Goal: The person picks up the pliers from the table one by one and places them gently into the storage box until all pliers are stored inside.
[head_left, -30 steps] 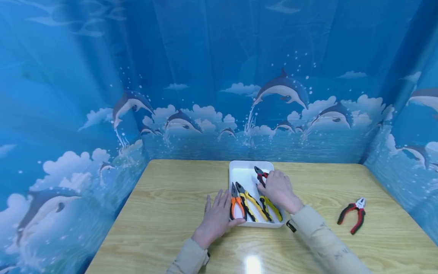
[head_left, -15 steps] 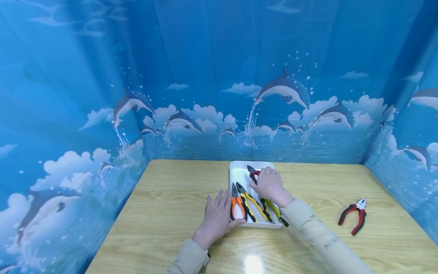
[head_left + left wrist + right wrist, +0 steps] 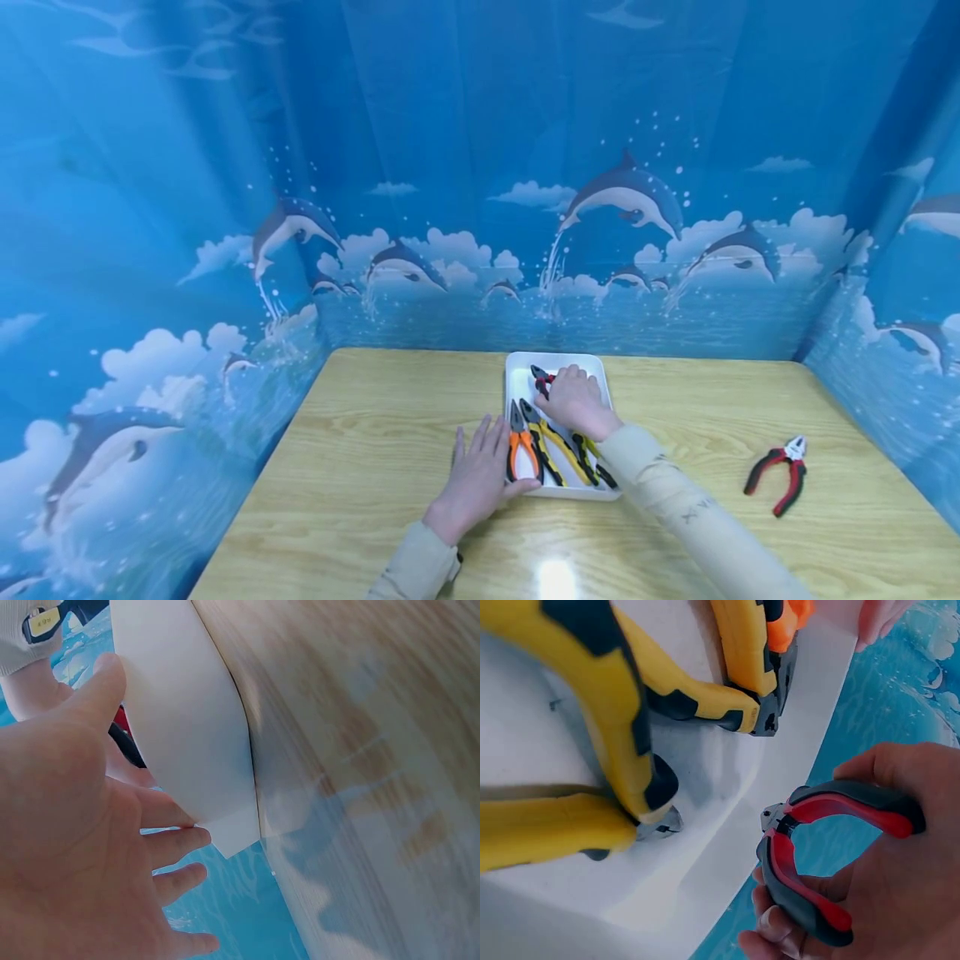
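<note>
My left hand (image 3: 480, 467) lies along the left side of a white tray (image 3: 555, 357), fingers straight and spread, thumb over its near rim. The left wrist view shows the fingers against the tray's outer wall. My right hand (image 3: 576, 400) grips red-and-black pliers (image 3: 855, 796) by both handles, which stand spread, with the head pointing toward the tray's far left corner. Inside the tray lie orange-handled long-nose pliers (image 3: 519, 429), yellow-and-black pliers (image 3: 561, 446) in the middle, and more yellow-and-black pliers (image 3: 547, 829) at the right, partly hidden by my right hand and sleeve.
Another pair of red-and-black pliers (image 3: 780, 475) lies on the wooden table (image 3: 390, 417), well to the right of the tray. A blue dolphin-print curtain (image 3: 450, 167) hangs behind the table and along its sides.
My right hand has moved left across the far part of the tray, carrying the red-and-black pliers with it. The left hand has stayed at the tray's left side.
</note>
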Demonstrator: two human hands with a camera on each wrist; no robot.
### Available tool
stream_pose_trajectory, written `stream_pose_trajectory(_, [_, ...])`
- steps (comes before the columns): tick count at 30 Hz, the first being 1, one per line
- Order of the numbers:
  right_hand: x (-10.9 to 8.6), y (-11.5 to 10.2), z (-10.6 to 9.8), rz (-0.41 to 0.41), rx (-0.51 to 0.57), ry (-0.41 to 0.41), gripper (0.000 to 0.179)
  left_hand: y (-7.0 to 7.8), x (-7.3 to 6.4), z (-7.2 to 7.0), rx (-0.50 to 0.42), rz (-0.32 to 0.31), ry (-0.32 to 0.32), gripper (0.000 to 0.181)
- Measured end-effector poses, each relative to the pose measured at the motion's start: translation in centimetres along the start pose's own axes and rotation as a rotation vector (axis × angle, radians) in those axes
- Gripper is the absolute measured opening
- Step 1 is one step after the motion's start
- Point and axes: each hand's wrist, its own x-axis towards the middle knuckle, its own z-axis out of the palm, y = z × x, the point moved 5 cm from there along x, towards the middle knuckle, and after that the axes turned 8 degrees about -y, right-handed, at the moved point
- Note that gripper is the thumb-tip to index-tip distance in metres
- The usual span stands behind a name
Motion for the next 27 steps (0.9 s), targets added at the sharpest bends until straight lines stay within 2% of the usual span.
stream_pose_trajectory(8, [1.5,0.1,0.7,0.049,0.012,-0.003,0.069,0.0,0.1,0.0,-0.001,0.003,0.014,0.096])
stream_pose_trajectory(19, [2.4,0.5,1.6,0.066,0.021,-0.02,0.067,0.0,0.2,0.2,0.006,-0.01,-0.012,0.097])
stream_pose_trajectory(22, [2.5,0.4,1.8,0.079,0.014,-0.055,0.067,0.0,0.1,0.2,0.002,-0.01,-0.012,0.097])
stream_pose_trajectory(27, [2.8,0.5,2.2,0.101,0.022,-0.159,0.066,0.0,0.0,0.0,0.014,-0.008,-0.002,0.097])
